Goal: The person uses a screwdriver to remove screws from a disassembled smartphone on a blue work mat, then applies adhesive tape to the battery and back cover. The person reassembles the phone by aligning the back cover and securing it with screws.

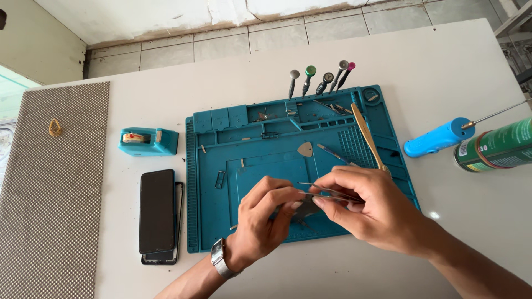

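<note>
Holding a small dark part [303, 209] between pinched fingertips, left hand [260, 221] meets right hand [366, 207], which grips tweezers [327, 191] over the teal mat [221, 221].

A pair of thin metal tweezers [327, 192] lies nearly level above the near half of the blue work mat [249, 144], its slim prongs pointing left. Pinched at their tips sits a small dark grey part [306, 209], flat and thin, mostly hidden, so its shape is hard to make out. It hovers just over the mat's front edge area.
</note>
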